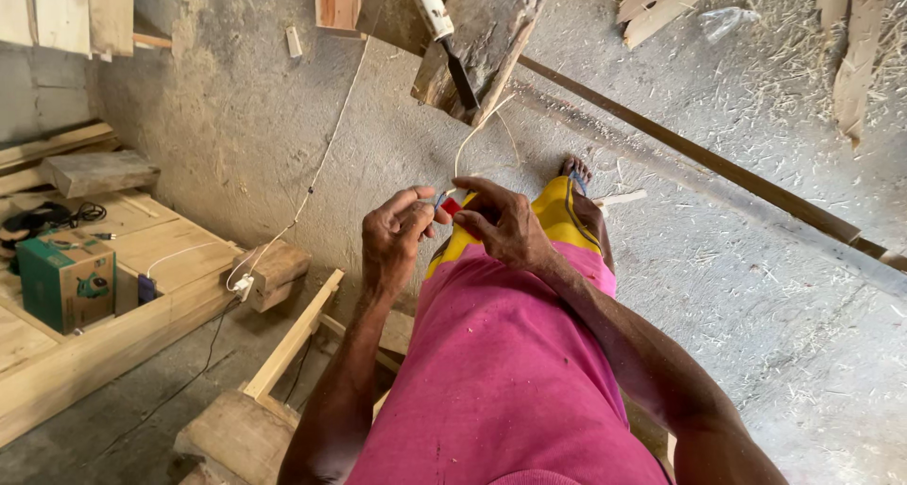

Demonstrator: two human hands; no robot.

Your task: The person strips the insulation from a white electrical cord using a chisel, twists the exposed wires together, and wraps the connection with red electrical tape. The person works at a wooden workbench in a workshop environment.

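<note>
Right between the two sets of fingertips sits a small red and blue object (449, 203), held out in front of the body above the thighs, and too small to name with more certainty (it could be a little spool or clip). A thin pale string (472, 137) rises from it, running up and away towards a slanted wooden plank (491, 32) on which a long tool with a white handle and dark blade (444, 41) rests. So the long axis that matters here runs up and away from the body, in line with that string, while the pinch itself lies crosswise to it.

Both hands meet at the object. The left hand (397, 235) comes in from the left with thumb and forefinger closed narrowly on its near side; the right hand (505, 222) covers it from the right and above, fingers curled tight over it. Neither is clearly nearer: they share the grip, touching or almost touching each other.

Below the hands are a pink shirt (510, 372) and yellow shorts (557, 216), with a bare foot (574, 169) on the sawdust-strewn floor (756, 287). Off to the left stand pale wooden frames (94, 343), a green cardboard box (66, 279) and a white plug on a cord (244, 283) beside a wood block.
</note>
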